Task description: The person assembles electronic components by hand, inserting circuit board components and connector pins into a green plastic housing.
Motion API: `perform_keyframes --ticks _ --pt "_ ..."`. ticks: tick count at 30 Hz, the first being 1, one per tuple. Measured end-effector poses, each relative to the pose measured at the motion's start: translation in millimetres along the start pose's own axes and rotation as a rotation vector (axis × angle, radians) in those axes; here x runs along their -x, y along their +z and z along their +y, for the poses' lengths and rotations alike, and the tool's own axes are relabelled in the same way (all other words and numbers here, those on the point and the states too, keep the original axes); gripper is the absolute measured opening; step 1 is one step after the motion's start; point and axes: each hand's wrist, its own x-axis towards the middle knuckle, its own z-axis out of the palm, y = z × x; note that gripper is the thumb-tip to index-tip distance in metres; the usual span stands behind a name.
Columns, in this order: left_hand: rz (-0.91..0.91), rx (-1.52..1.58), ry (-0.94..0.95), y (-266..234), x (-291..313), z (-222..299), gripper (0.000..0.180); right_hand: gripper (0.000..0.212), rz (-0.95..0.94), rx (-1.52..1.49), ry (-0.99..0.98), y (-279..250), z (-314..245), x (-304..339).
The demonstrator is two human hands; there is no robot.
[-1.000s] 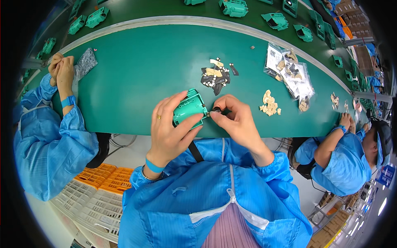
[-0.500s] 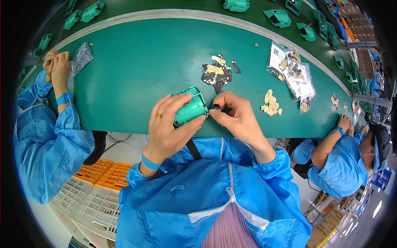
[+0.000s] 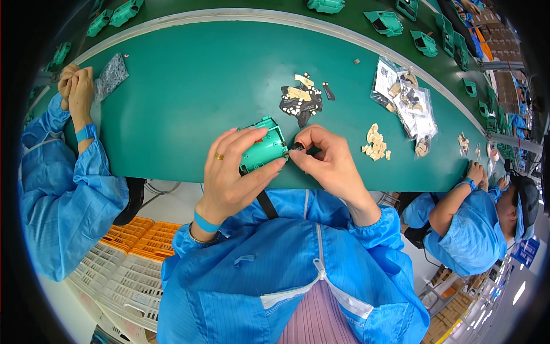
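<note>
My left hand [image 3: 232, 172] grips a green plastic housing [image 3: 264, 150] just above the table's near edge, thumb along its lower side and fingers over its top. At the housing's right end, my right hand [image 3: 329, 160] pinches a small black flexible strip [image 3: 300, 148] between thumb and forefinger. The strip's tip is close against the housing; whether it touches is too small to tell. Beyond my hands lies a pile of black strips with cream-coloured pieces [image 3: 301, 102]. One black strip [image 3: 328, 90] rests apart from it. Right of my right hand sits a heap of cream-coloured scraps [image 3: 375, 143].
Clear plastic bags [image 3: 404, 103] with papers and parts lie at the right. A conveyor [image 3: 229, 8] carries green housings [image 3: 384, 23] along the far side. Co-workers' hands [image 3: 77, 92] are at the left near a silvery bag [image 3: 112, 77]; another person [image 3: 475, 223] works at the right.
Both hands hold nearly the same pose, the strip still at the housing's right end. The view has shifted very slightly.
</note>
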Motion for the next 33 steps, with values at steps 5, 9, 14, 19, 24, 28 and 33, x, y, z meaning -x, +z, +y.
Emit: perform_keyframes --ticks 5,9,14,19,24,28,33 --pt "0.002 -0.005 0.0 0.1 0.0 -0.3 0.037 0.016 0.008 0.006 0.01 0.0 -1.2 -0.3" --pt "0.001 -0.005 -0.006 0.0 -1.0 0.1 0.033 0.015 0.009 0.015 0.012 -0.4 -2.5 -0.8" --pt "0.002 -0.009 -0.006 -0.3 -1.1 -0.4 0.032 0.013 0.005 0.034 0.021 -0.6 -5.4 -1.1" --pt "-0.001 -0.007 -0.013 -0.7 -0.6 1.2 0.031 0.013 0.009 0.034 0.019 -0.8 -4.1 0.0" --pt "-0.004 -0.021 -0.002 0.1 2.4 -1.2 0.032 0.013 0.012 0.029 0.03 1.2 -4.1 -0.4" --pt "0.0 -0.028 0.006 0.1 -0.5 0.4 0.032 0.013 0.014 0.023 0.028 -0.5 -5.8 0.0" --pt "-0.001 -0.027 -0.007 0.6 -0.7 -0.9 0.031 0.013 0.02 0.019 0.027 1.0 -4.1 -1.7"
